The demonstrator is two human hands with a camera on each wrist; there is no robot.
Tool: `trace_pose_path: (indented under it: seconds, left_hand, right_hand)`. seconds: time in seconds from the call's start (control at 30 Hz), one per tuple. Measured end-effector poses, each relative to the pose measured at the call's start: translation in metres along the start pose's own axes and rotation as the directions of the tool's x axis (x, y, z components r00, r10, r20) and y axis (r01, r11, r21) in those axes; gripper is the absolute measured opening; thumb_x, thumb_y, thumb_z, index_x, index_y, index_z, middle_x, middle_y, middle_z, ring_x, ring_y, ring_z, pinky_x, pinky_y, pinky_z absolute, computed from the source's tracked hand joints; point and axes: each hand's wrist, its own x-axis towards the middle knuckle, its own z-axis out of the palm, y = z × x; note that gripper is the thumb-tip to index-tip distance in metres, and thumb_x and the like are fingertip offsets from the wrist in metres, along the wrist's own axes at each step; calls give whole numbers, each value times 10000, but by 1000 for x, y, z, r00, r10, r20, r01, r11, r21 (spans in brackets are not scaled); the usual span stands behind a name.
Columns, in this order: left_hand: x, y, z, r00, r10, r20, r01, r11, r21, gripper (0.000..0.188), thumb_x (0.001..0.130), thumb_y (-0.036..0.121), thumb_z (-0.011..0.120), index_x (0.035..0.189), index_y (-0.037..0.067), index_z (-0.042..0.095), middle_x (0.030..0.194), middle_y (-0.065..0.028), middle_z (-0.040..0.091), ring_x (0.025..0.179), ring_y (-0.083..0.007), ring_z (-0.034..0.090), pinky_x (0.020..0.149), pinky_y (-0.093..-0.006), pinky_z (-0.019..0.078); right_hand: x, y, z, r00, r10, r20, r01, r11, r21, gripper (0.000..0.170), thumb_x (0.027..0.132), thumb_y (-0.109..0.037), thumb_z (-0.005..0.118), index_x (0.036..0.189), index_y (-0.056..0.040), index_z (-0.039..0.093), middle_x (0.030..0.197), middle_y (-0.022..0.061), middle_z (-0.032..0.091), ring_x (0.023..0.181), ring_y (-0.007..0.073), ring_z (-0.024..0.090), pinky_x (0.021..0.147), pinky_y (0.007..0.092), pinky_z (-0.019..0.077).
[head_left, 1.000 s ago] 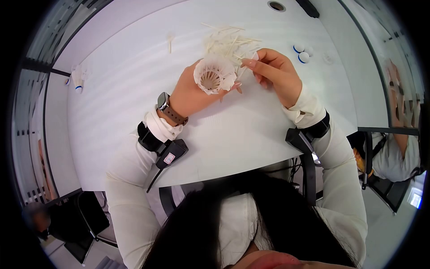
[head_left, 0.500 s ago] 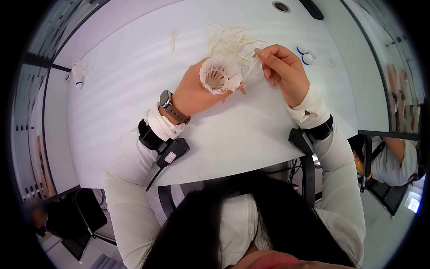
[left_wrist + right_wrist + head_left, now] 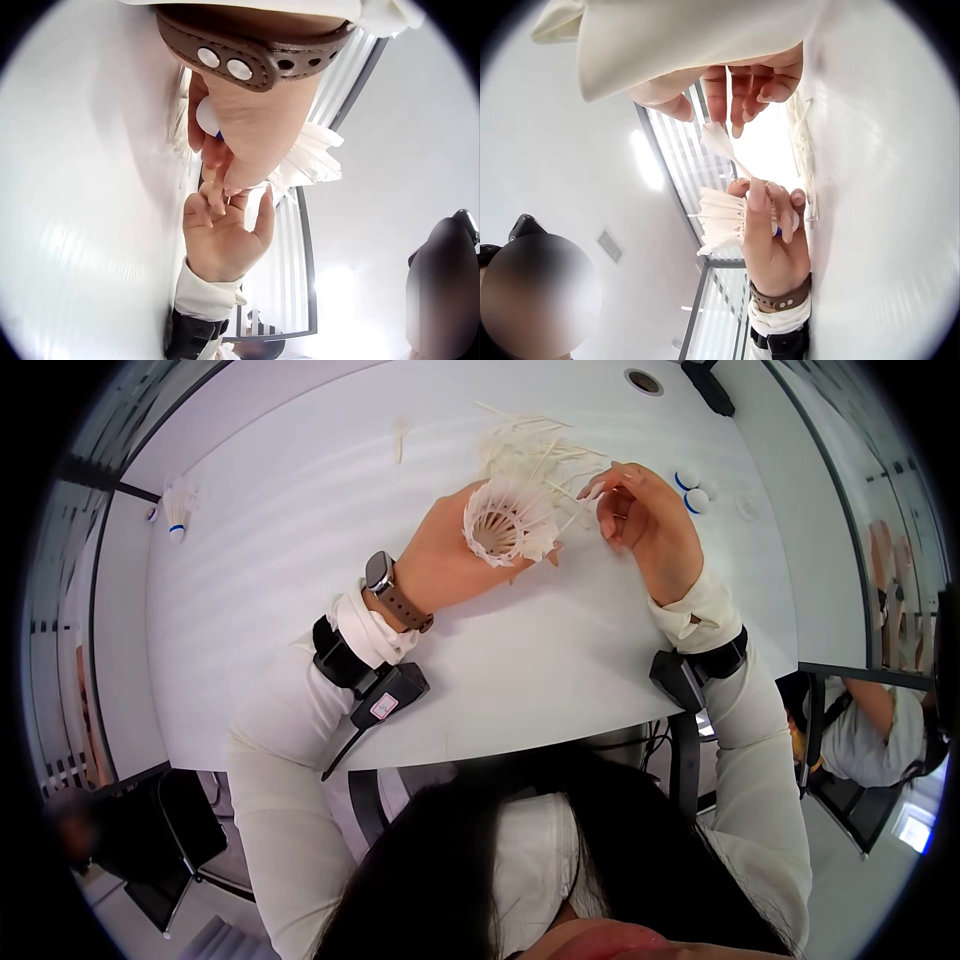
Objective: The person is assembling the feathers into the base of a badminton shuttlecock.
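My left hand (image 3: 447, 552) grips a white feather shuttlecock (image 3: 508, 525) round its base, with the open feather skirt facing up towards me. The white base (image 3: 208, 118) with its blue band shows between the fingers in the left wrist view. A loose single feather (image 3: 718, 140) sticks out from the left fingertips, its quill end at them and its vane towards the right hand. My right hand (image 3: 648, 525) hovers just beside it, fingers loosely bent and thumb apart from them. In the right wrist view, the feather's vane lies just past the right fingertips (image 3: 737, 130).
A pile of loose feathers (image 3: 535, 448) lies behind the hands. One feather (image 3: 399, 442) lies apart to its left. Two white shuttlecock bases (image 3: 696, 501) with blue bands sit at right. Another shuttlecock (image 3: 177, 510) lies at the far left. A round hole (image 3: 643, 382) pierces the back of the table.
The right fingers pinched the feather earlier; they have now loosened and moved slightly right, away from the shuttlecock. My left hand keeps its grip on the shuttlecock. The head view has shifted a little.
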Motion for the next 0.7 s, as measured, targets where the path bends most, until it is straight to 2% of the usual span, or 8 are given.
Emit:
trace_pose_path:
  seconds: [0.07,0.17,0.3,0.37,0.43,0.57,0.6,0.7]
  left_hand:
    - [0,-3,-1,1000,16,15,-16,1000,-14,287,877,40,775,1088,8,582,939,-59,691,855,-158,717,634,-262,545]
    - [-1,-9,-1,994,107,20,-108,991,79,288,880,20,760,1102,1,578,954,-69,682,882,-178,721,713,-279,564]
    - [-1,-3,-1,998,63,23,-64,998,27,300,869,7,739,1120,-11,575,978,-75,685,905,-175,716,802,-302,572]
    - [-2,-1,-3,999,27,40,-27,999,22,313,860,8,729,1131,-16,574,1006,-81,690,928,-177,716,828,-307,574]
    - [-3,0,-3,999,44,13,-45,995,87,330,851,18,732,1137,-21,572,1023,-84,692,933,-173,714,837,-309,573]
    - [-2,0,-2,1000,-5,-1,5,997,73,344,845,51,758,1132,-19,582,1038,-86,694,926,-165,710,842,-307,570]
    - [-1,0,-2,1000,10,-17,-9,999,53,330,837,63,766,1119,-2,606,1023,-75,706,917,-160,707,838,-308,568]
    - [-1,-4,0,997,59,-56,-57,997,51,309,817,90,790,1090,33,656,992,-50,728,904,-149,695,829,-312,562]
  right_hand:
    - [1,0,0,1000,-16,20,17,999,-35,414,995,-412,525,995,-18,650,861,22,576,729,112,520,630,263,386]
    - [1,2,3,999,-39,-36,38,998,-41,442,1004,-427,501,1038,-14,653,884,20,578,738,116,517,626,262,389]
    - [-3,-3,3,998,-6,57,13,993,-117,438,1002,-447,497,1090,-49,655,812,20,558,693,107,496,601,235,346]
    - [-5,-2,5,999,-7,45,13,992,-128,415,990,-442,537,1086,-57,658,765,3,541,670,88,482,592,223,327]
    - [-5,-2,5,999,14,47,-6,988,-153,397,982,-430,565,1078,-57,661,758,-9,539,670,77,478,591,218,326]
    - [-5,-1,8,999,20,31,-14,984,-176,256,956,-294,657,1036,-51,679,769,-35,584,680,48,476,600,214,346]
    - [-6,0,7,999,5,45,3,986,-167,204,960,-230,672,1044,-45,688,815,-33,639,687,39,477,603,216,363]
    - [-6,0,6,999,-33,42,43,965,-260,187,971,-205,670,1058,-41,697,892,-6,701,696,35,490,598,209,371]
